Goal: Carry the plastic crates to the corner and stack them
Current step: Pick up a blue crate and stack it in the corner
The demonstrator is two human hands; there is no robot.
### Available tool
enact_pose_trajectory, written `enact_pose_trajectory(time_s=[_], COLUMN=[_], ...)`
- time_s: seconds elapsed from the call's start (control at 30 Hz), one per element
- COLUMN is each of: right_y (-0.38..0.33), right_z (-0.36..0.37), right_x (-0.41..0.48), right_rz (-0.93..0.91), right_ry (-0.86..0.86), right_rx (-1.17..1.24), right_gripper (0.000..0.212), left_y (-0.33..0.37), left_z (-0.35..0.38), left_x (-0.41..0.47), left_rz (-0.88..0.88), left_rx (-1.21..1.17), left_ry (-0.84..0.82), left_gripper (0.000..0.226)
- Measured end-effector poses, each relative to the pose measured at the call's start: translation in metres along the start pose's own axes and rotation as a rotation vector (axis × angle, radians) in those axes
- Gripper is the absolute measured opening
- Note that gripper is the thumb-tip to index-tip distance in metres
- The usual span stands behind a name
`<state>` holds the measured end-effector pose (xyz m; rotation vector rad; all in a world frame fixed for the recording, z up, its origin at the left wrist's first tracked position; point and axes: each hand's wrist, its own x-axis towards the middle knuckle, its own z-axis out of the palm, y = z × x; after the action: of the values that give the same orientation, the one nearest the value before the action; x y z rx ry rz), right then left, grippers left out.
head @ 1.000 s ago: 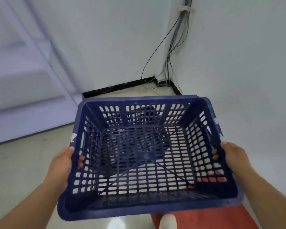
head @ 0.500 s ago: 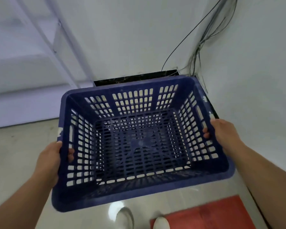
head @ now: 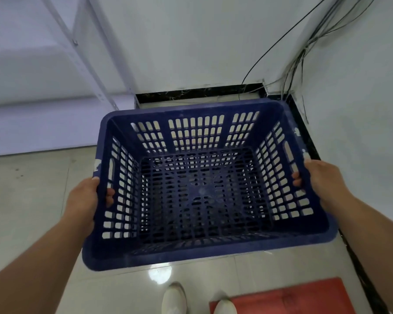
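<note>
I hold a dark blue slotted plastic crate [head: 200,252] level in front of me, its open top facing up and nothing inside. My left hand [head: 83,201] grips its left rim, fingers curled through the side handle slot. My right hand [head: 320,177] grips the right rim the same way. The crate hangs over the pale tiled floor just in front of the room corner [head: 264,87], its far edge close to the black skirting. Whether its base touches the floor I cannot tell.
Black and grey cables [head: 304,48] run down the right wall into the corner. A white metal shelf frame [head: 93,71] stands at the left wall. A red mat [head: 304,295] lies on the floor by my white shoes [head: 175,298].
I have stepped closer to the corner and the crate has gone forward and lower with both hands still on its rims. The view has tilted further down towards the floor.
</note>
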<state>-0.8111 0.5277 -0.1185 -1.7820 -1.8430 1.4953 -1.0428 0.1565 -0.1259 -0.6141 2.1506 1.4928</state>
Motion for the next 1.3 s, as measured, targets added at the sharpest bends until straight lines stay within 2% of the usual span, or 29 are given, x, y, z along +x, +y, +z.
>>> enact_pose_trajectory(time_s=[0.67,0.93,1.3], right_y=[-0.02,-0.021,-0.015], right_z=[0.013,0.009,0.01], right_x=[0.006,0.004,0.0], right_rz=[-0.036,0.024,0.034], right_ry=[-0.017,-0.034,0.007], right_rx=[0.062,0.09,0.053], right_gripper=[0.023,0.024,0.032], left_y=[0.01,0.013,0.008], left_z=[-0.002,-0.001,-0.003], left_x=[0.012,0.008,0.0], left_rz=[0.011,-0.018,0.003], left_rx=[-0.025,0.014,0.011], left_ry=[0.001,0.005,0.034], left_gripper=[0.032,0.028,0.032])
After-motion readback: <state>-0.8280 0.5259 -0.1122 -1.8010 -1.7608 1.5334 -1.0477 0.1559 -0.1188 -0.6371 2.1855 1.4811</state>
